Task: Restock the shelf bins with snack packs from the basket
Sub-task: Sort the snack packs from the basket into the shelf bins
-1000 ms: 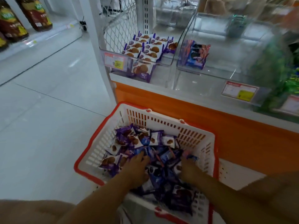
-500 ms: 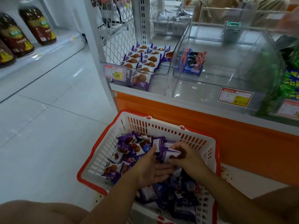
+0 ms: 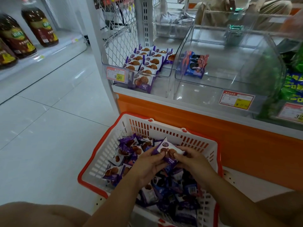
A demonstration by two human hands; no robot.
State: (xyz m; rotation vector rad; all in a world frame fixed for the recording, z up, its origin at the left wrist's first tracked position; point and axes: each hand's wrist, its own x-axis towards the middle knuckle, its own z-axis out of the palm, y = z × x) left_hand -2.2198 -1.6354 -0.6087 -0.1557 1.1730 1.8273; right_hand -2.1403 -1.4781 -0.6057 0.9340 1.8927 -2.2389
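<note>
Looking down through the head camera, I see dark bottles [image 3: 39, 27] standing on a low shelf at the far left, across a pale tiled floor [image 3: 49, 112]. At the left end of the orange-fronted shelf [image 3: 229, 136], a clear left bin [image 3: 161, 86] holds rows of purple waffle packs [image 3: 144, 63], with a price tag [image 3: 116, 74] on its front wall. Below it stands the white basket [image 3: 100, 161] with a red rim, its near half heaped with loose snack packs [image 3: 172, 194].

Over the basket's middle, my left hand [image 3: 148, 167] grips one purple snack pack [image 3: 168, 152] from the left, thumb on top and fingers curled beneath. My right hand [image 3: 195, 163] pinches the same pack from the right edge, so both hands hold it, raised just above the heap and tilted.

Up on the shelf to the right, the middle bin [image 3: 205, 95] contains a single blue and pink cookie pack [image 3: 194, 64] near its back left corner. Green packs [image 3: 293, 86] fill the bin at the far right edge.
</note>
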